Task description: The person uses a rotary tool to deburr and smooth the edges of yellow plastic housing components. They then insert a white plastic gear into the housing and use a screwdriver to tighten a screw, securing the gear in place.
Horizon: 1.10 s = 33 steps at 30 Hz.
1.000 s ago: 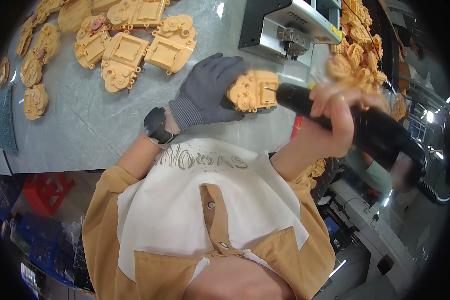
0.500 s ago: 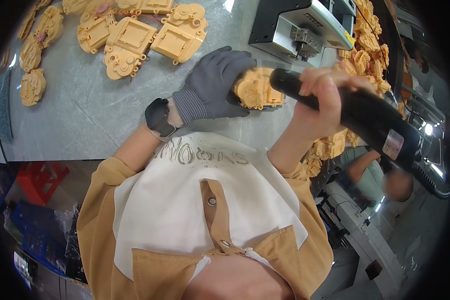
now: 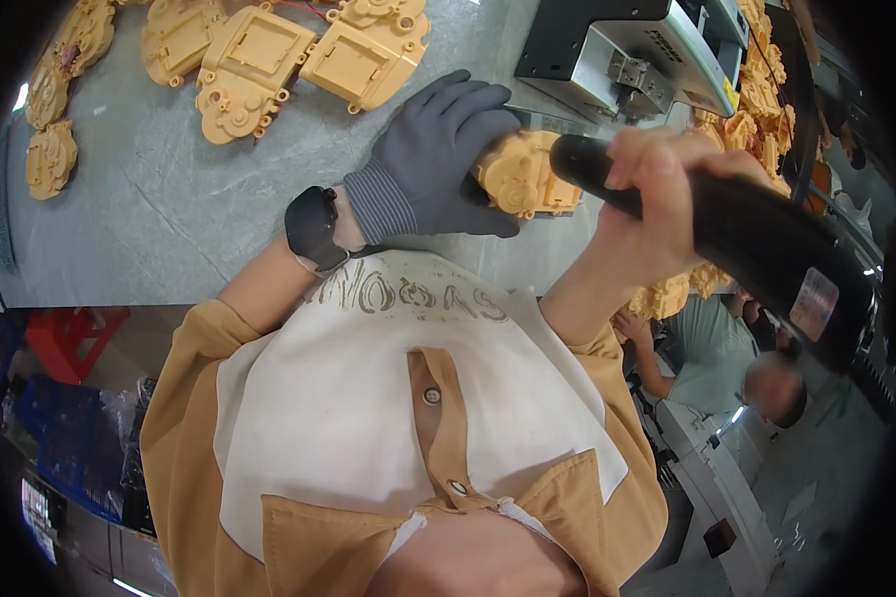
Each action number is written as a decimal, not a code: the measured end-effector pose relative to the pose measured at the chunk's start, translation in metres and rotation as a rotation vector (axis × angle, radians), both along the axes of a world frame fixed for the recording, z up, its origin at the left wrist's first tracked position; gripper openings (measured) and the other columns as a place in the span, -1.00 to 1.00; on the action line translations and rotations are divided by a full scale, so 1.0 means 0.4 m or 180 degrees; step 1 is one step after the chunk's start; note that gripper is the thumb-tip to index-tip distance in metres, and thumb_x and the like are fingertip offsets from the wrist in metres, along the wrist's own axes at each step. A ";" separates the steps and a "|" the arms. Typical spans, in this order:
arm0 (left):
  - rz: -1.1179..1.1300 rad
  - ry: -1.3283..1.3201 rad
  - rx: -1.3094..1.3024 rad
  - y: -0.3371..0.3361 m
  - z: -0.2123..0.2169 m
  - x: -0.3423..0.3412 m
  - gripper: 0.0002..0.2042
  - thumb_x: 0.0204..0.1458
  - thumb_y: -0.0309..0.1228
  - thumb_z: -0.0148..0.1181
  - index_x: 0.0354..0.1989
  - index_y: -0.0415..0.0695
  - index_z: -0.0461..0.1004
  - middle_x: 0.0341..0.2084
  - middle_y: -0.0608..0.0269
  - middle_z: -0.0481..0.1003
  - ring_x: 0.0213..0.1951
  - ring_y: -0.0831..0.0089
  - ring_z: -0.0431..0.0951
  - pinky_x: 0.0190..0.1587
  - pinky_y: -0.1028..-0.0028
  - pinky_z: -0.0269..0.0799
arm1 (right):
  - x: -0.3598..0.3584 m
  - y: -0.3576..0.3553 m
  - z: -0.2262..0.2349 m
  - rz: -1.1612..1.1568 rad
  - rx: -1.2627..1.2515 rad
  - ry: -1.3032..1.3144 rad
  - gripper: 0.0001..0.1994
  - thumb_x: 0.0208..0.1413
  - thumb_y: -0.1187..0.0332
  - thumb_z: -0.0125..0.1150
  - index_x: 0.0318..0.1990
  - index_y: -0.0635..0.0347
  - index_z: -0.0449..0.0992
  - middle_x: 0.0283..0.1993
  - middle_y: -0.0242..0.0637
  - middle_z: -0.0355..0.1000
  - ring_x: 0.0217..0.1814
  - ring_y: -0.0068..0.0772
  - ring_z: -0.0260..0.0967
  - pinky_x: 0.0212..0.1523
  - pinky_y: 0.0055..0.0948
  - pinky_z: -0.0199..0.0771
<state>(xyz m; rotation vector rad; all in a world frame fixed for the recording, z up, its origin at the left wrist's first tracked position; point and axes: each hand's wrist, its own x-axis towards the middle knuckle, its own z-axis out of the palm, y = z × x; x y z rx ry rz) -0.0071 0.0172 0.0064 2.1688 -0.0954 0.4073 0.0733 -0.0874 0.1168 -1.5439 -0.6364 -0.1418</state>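
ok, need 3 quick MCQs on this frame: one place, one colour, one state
1. Where does the yellow plastic part sit?
A. under the gloved left hand
B. on the red crate
C. on the apron

2. The left glove's colour?
A. white
B. grey
C. orange

3. What is the right hand doing?
A. lying open
B. gripping the black power tool
C. holding the watch

Key: A, the gloved fingers rest over it on the table; B, the knit glove is dark grey; B, bare fingers wrap the tool's body.

Bright, even overhead light on grey table [image 3: 169,219]; soft shadows, small glare far left. Heavy fisheye bending, black vignette at rim. Near foreground blurred.
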 end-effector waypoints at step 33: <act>0.0512 -0.1103 0.0250 -0.053 0.100 -0.064 -0.69 -0.30 -0.12 0.25 -0.48 -0.04 0.37 -0.02 0.15 0.33 0.14 0.08 0.10 0.17 0.09 -0.07 | -0.056 -0.276 0.064 -0.0220 0.2121 0.0482 -0.71 -0.12 0.45 -0.04 -0.16 0.04 0.27 -0.63 -0.42 0.12 -0.63 -0.51 0.09 -0.40 -0.37 0.15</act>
